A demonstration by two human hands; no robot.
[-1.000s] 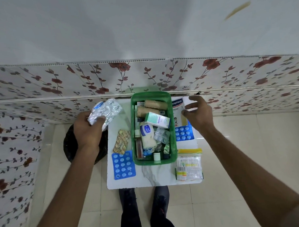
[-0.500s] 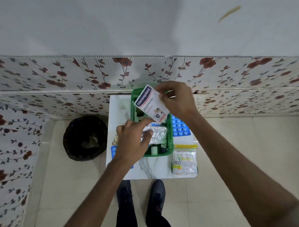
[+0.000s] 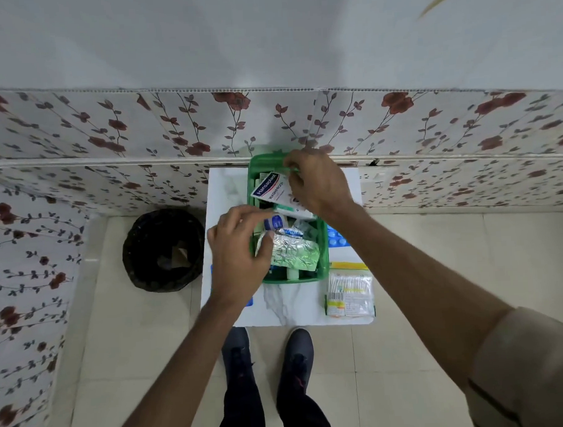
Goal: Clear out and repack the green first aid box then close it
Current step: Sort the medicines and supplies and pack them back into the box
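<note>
The green first aid box [image 3: 323, 269] stands open on a small white table [image 3: 287, 306], filled with packets, a tube and bottles. My right hand [image 3: 317, 182] holds a white Hansaplast plaster box [image 3: 272, 189] over the far half of the green box. My left hand [image 3: 240, 250] rests at the box's left wall, its fingers on the silver foil blister packs [image 3: 295, 253] lying on top of the contents. A blue-labelled white tube [image 3: 274, 221] shows between the two hands.
A bag of cotton swabs [image 3: 349, 291] lies on the table to the right of the box, with a blue blister sheet [image 3: 336, 238] behind it. A black waste bin [image 3: 164, 249] stands on the floor to the left. My shoes [image 3: 268, 352] are under the table's near edge.
My left hand brought the foil packs from the left side into the box. My right hand lifted the Hansaplast box off the table and lowered it over the box's far end.
</note>
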